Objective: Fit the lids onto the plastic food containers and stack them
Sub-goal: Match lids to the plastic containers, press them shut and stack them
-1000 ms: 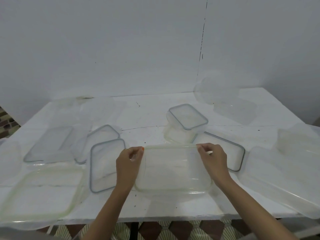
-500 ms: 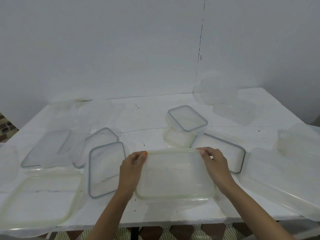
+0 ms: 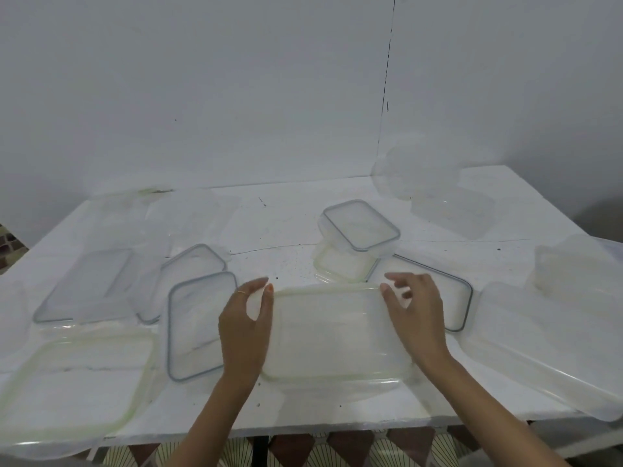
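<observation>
Left hand (image 3: 246, 328) and right hand (image 3: 418, 318), released, are flanking one lidded container (image 3: 333, 335) at the bench's (image 3: 286, 230) near edge; three grey-rimmed lids (image 3: 84, 288) (image 3: 194, 264) (image 3: 199, 325) lying leftward.

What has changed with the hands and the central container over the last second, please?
Both hands let go: the left hand and right hand, which pinched the far corners of the central lidded container, have opened, fingers now spread loosely at those corners. That container, the blue-rimmed lid left of it and the small lidded container behind stayed put.
</observation>
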